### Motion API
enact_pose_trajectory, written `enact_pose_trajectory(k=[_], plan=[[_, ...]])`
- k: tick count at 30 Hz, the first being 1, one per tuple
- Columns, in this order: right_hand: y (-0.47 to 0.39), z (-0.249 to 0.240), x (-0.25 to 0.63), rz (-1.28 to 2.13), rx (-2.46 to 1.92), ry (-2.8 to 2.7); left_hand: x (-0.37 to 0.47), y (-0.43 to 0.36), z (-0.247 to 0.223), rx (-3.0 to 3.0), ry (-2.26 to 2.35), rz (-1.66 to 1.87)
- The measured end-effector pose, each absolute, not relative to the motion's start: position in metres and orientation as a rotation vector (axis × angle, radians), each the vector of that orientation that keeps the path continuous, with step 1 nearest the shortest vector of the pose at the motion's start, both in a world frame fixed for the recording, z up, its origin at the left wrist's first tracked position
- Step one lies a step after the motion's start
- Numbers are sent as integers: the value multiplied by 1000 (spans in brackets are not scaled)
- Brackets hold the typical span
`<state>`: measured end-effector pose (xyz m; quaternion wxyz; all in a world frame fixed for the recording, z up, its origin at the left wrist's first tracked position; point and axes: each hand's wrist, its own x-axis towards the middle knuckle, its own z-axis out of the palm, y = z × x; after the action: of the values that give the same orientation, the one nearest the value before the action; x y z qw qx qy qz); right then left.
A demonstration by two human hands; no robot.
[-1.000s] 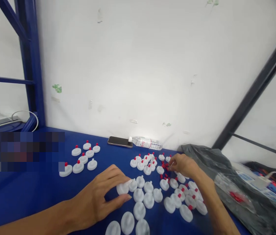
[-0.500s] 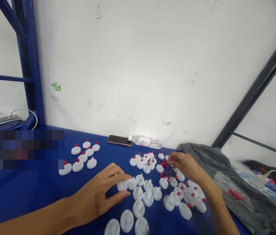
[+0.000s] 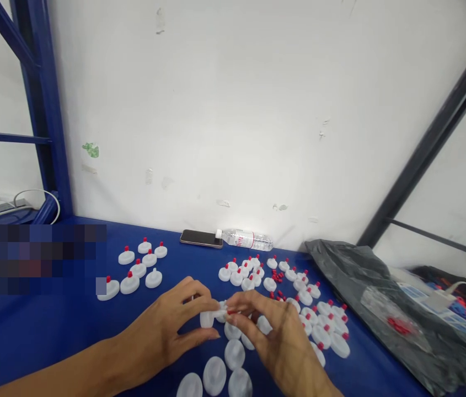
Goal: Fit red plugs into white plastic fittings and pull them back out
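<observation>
My left hand (image 3: 170, 325) grips a white plastic nozzle lid (image 3: 206, 319) between thumb and fingers, its spout pointing right. Fingers and thumb of my right hand (image 3: 272, 325) pinch a small red cap (image 3: 231, 312) at the spout's tip; whether the cap is seated on it cannot be made out. Bare white lids (image 3: 235, 354) lie below and between the hands, some hidden by my right hand. Loose red caps (image 3: 277, 277) are heaped beyond my right hand. White lids with red caps (image 3: 236, 277) stand around that heap, and more (image 3: 321, 335) lie to the right.
Several lids (image 3: 129, 283) stand at the left of the blue table (image 3: 63, 342), one without a red cap. A phone (image 3: 201, 238) and a water bottle (image 3: 245, 239) lie along the wall. A dark plastic sheet (image 3: 385, 309) with a clear bag (image 3: 396, 320) covers the right side.
My right hand has moved left from the loose red caps to the lid in my left hand, bringing a red cap to its spout. My left hand has stayed nearly in place.
</observation>
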<state>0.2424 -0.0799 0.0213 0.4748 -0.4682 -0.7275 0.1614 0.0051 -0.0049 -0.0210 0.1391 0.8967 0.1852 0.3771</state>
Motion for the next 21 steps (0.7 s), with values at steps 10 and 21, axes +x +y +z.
enact_pose_trajectory(k=[10,21], plan=[[-79,21,233,501,-1071,-1696,8,-11,-20,2514,510,1247],[-80,-2,219,-14,-1087,-1913,2,-14,-20,2566,477,1423]])
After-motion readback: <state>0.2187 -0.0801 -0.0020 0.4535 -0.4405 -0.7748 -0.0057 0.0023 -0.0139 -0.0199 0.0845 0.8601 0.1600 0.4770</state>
